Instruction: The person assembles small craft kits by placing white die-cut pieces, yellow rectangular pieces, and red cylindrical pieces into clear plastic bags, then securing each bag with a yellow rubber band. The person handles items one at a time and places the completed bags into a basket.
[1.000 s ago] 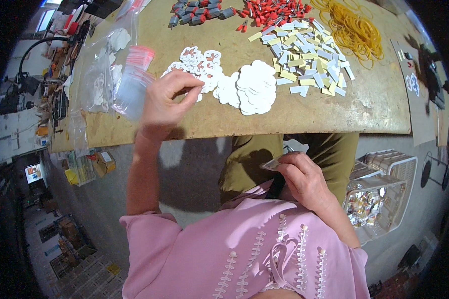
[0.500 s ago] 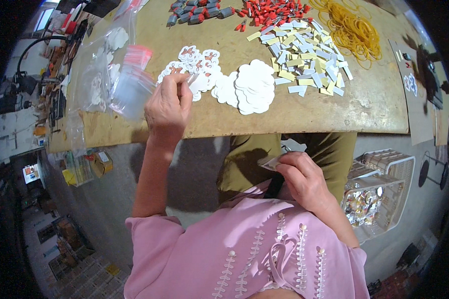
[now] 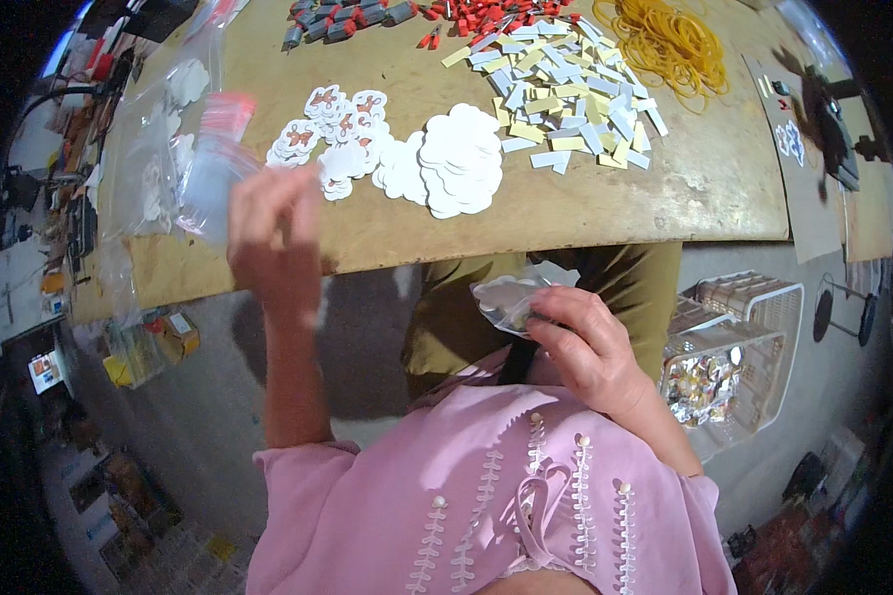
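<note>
My right hand (image 3: 587, 347) is closed on a small clear plastic bag (image 3: 506, 300) with something white in it, held above my lap in front of the table edge. My left hand (image 3: 268, 233) is raised over the table's near edge at the left. It is smeared by motion, so whether its fingers hold anything cannot be made out. Just beyond it lie white scalloped cards with a brown-orange figure (image 3: 343, 127). To their right rests a pile of plain white scalloped cards (image 3: 461, 164). Flat clear bags with red-pink top strips (image 3: 216, 149) lie beyond my left hand.
Small yellow and pale blue strips (image 3: 566, 99) are heaped at the right, beside yellow rubber bands (image 3: 670, 50). Red parts (image 3: 496, 15) and grey-red parts (image 3: 342, 20) lie at the back. A pale plastic crate (image 3: 734, 387) with shiny packets stands on the floor at right.
The whole view has shifted, with the table things now further left. My left hand has drawn back from the printed cards. The bag in my right hand shows more fully.
</note>
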### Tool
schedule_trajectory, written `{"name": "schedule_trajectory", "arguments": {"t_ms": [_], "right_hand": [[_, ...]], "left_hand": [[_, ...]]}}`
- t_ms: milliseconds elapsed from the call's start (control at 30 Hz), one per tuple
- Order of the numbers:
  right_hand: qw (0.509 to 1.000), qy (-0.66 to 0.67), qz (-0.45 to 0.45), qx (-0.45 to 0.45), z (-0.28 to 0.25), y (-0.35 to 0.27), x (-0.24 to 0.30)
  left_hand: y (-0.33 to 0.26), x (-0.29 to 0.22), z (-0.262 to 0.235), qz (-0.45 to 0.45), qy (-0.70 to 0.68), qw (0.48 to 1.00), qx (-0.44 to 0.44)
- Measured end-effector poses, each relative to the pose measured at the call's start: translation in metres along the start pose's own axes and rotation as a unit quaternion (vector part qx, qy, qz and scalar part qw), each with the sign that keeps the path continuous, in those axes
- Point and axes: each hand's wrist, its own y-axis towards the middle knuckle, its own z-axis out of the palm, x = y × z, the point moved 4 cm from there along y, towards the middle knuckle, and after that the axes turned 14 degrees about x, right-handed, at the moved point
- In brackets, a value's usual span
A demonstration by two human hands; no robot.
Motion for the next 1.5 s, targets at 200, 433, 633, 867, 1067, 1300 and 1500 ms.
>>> {"name": "schedule_trajectory", "arguments": {"t_ms": [200, 433, 633, 867, 1067, 1300, 1500], "right_hand": [[1.0, 0.007, -0.003, 0.018, -0.004, 0.012, 0.01], [0.999, -0.01, -0.006, 0.047, -0.002, 0.013, 0.017], [0.999, -0.01, 0.011, 0.043, -0.002, 0.009, 0.009], [0.999, -0.008, 0.018, 0.044, -0.005, 0.005, 0.006], [0.999, 0.004, 0.033, 0.033, -0.009, 0.0, 0.003], [0.995, -0.052, 0.078, -0.03, -0.021, -0.016, -0.011], [0.995, -0.029, 0.087, -0.034, -0.016, -0.027, -0.011]], "left_hand": [[-0.044, -0.113, 0.052, 0.129, -0.026, 0.961, 0.243], [-0.06, -0.111, 0.074, 0.072, 0.097, 0.96, 0.252], [-0.055, -0.117, 0.071, 0.073, 0.144, 0.953, 0.258], [-0.045, -0.106, 0.066, 0.124, 0.068, 0.943, 0.302], [-0.036, -0.103, 0.087, 0.126, 0.065, 0.908, 0.394], [0.061, -0.069, 0.082, 0.033, 0.044, 0.954, 0.296], [0.156, 0.002, 0.097, 0.005, 0.206, 0.955, 0.212]]}}
